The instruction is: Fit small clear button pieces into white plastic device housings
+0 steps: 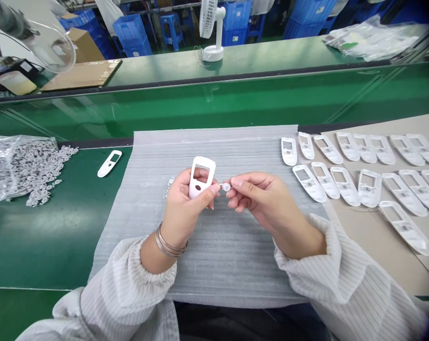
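Observation:
My left hand [186,196] is closed around a white plastic housing [201,166] with a rectangular window and a small round hole below it. A small round white plastic part [226,187] sits between my two hands. The fingertips of my right hand [255,192] pinch it at one side, while my left thumb and finger touch its other side. A few similar small parts [169,183] lie on the grey foam sheet [214,265], partly hidden behind my left hand.
At left, a clear plastic bag [18,163] spills many small white parts [45,187]. One white housing [109,164] lies beside the sheet. Rows of white housings [370,188] rest on cardboard [356,251] at right. A green ledge [271,57] carries a white fan [213,53].

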Motion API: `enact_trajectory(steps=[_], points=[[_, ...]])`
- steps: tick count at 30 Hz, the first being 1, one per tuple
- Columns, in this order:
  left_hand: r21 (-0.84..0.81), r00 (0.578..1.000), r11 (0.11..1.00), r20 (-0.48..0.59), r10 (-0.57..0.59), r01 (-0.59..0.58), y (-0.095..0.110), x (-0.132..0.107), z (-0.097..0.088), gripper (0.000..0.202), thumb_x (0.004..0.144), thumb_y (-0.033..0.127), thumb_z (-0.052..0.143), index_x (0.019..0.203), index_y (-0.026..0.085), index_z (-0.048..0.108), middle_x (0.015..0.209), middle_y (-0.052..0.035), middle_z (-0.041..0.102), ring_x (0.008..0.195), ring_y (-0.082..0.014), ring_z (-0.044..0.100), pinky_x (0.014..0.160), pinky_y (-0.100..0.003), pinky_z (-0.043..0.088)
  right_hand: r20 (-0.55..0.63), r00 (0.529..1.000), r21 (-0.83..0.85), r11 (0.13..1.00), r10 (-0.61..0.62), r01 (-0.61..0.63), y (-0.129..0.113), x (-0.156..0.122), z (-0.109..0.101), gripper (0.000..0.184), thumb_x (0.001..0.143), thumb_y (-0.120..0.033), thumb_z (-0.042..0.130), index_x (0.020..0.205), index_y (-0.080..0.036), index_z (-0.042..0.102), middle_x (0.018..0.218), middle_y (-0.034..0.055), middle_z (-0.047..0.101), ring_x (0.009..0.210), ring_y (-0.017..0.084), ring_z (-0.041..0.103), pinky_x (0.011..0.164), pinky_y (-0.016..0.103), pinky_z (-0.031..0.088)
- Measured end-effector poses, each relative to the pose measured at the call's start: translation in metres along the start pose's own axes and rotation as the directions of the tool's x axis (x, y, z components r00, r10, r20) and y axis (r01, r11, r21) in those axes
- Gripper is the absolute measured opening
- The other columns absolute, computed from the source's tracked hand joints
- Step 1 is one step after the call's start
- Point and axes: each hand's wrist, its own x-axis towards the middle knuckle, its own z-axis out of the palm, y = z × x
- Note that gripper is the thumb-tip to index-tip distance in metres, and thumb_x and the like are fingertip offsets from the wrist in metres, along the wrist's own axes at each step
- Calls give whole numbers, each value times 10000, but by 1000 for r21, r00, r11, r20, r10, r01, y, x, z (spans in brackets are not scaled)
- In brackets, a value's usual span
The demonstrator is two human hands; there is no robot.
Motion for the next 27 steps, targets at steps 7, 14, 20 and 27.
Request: enact_trajectory(steps=[7,14,20,27], points=[[-44,999,999,28,-30,32,2,-1,1,314,741,254,802,939,187,566,743,24,621,618,-78,587,535,-162,503,79,995,58,996,62,-67,1,0,-2,215,799,-382,839,806,-181,767,745,34,726,563,98,669,466,123,525],[-45,999,999,24,-27,28,5,-1,2,316,728,245,799,902,183,542,726,23,624,589,-72,574,537,-164,502,85,993,46,995,81,-85,-1,0,-3,250,788,-409,843,806,-173,761,757,43,730,566,106,669,461,132,527],[-43,999,999,20,-32,33,5,-1,2,328,717,254,804,897,187,538,733,26,625,581,-73,577,537,-172,513,92,992,39,995,85,-89,-1,0,-3,250,792,-412,839,804,-175,761,759,44,730,566,107,669,455,132,523],[-56,999,998,28,-18,20,4,-1,1,316,722,239,803,889,184,540,731,24,631,584,-72,582,535,-164,521,122,990,78,993,77,-87,-1,1,-2,213,804,-380,837,796,-180,764,748,35,726,562,94,665,453,110,513]])
